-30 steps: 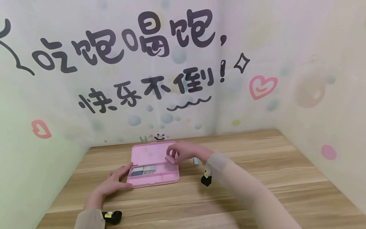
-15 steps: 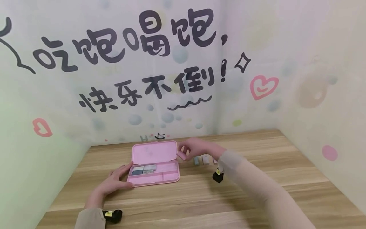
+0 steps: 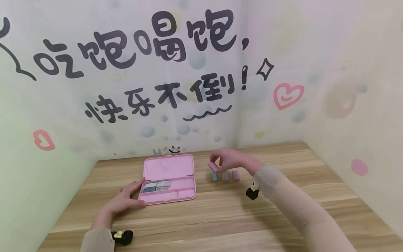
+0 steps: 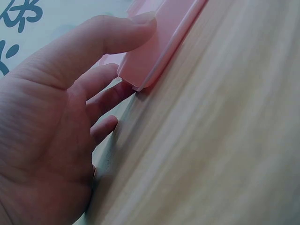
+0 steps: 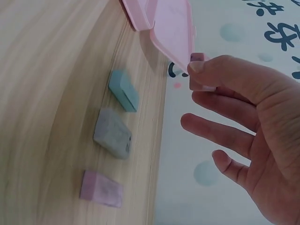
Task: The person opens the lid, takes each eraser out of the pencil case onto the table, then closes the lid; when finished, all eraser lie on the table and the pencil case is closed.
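A pink pencil case [image 3: 186, 193] lies unfolded on the wooden table, lid toward the wall. My left hand [image 3: 125, 198] holds its left end, the thumb at the front corner and the other fingers behind, as the left wrist view shows. Off the case's right side, my right hand [image 3: 231, 158] pinches a pink eraser [image 3: 213, 166] between thumb and forefinger, raised above the table. Close below that hand stand a blue-green eraser [image 5: 123, 90], a grey eraser [image 5: 113, 133] and a purple-pink eraser [image 5: 101, 188] in a spaced row.
Several grey, white and blue erasers [image 3: 156, 185] sit in the left part of the case's back compartment. A printed cloth wall [image 3: 189, 136] rises behind the table, with side walls left and right. Bare wooden table [image 3: 195, 224] stretches in front of the case.
My right hand has carried the pink eraser rightward from over the pencil case, uncovering the row of erasers on the table. The left hand has stayed at the case.
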Demonstrator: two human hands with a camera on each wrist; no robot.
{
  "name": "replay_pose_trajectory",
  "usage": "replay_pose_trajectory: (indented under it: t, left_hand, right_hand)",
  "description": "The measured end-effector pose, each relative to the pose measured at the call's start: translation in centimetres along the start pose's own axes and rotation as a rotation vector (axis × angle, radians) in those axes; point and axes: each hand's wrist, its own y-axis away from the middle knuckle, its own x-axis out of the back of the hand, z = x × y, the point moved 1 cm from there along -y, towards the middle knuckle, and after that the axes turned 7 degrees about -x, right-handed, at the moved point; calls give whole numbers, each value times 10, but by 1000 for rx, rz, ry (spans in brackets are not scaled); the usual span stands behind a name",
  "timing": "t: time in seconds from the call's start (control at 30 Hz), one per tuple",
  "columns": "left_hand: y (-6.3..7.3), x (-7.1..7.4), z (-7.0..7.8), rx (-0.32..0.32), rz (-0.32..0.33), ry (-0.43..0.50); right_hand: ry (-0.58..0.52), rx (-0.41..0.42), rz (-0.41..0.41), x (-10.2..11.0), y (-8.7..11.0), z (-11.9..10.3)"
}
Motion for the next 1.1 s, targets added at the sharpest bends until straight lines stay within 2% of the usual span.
replay_pose_trajectory:
  t: [0.43,0.6,0.9,1.1]
  left_hand:
    - [0,-1,-3,0,3,-14]
    - [0,-1,-3,7,0,-8]
    - [0,-2,-1,4,-1,-2]
    - [0,-2,0,-9,12,-10]
  right_hand:
    - [-16,-54,46,0,20,26]
    - [-62,-88,75,-1,29,43]
    - [-112,-69,152,-4,49,77]
    - [-106,-127,182,-2,64,89]
